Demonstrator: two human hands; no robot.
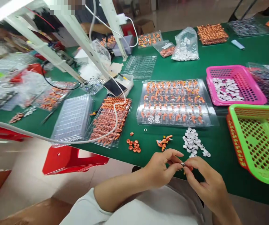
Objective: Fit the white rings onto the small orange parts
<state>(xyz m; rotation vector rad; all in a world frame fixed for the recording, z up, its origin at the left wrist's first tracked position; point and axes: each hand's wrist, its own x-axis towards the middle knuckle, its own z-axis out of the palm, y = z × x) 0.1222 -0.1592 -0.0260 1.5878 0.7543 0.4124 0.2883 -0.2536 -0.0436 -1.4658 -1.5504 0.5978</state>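
Left hand and right hand pinching one small silver part between fingertips, above green worktop, white discs just beyond

The person wore a white short sleeve on the left arm; both hands and forearms were bare, without rings or gloves.
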